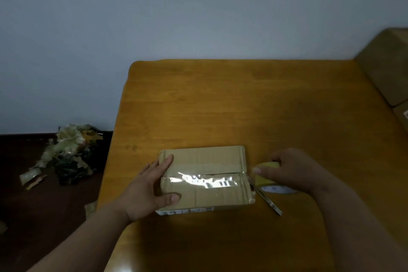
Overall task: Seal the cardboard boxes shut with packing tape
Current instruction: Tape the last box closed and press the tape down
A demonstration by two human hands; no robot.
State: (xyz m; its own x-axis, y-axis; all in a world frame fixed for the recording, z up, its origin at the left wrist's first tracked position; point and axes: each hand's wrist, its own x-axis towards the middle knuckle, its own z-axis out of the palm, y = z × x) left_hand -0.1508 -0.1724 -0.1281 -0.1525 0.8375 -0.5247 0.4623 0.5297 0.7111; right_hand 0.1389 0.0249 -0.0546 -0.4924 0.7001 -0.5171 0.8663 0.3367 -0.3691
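Tape strip runs left-right along box seam. Right hand, grip closed round tape roll, sits just off the right end; left hand flat, steadying.

box on table, tape roll right

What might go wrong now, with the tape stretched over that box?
The blade lies on the table right under the right hand gripping the tape roll, so a finger could get nicked. The left hand only presses on the box, which may slide when the tape is pulled.
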